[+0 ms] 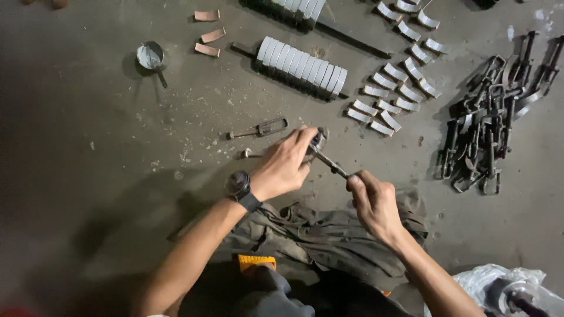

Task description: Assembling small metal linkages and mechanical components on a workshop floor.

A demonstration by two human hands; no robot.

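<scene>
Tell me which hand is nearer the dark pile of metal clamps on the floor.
Right. The right hand sits just left of the dark pile of metal clamps, gripping the thin metal rod; the left hand is farther left, beyond the rod.

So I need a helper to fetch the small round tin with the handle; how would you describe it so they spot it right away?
Start at the long row of silvery curved plates standing on edge on the concrete floor. Look left, past three small copper-coloured strips, to the small round tin. It lies alone, the only round, cup-like thing there, with a thin dark handle pointing toward the person.
</scene>
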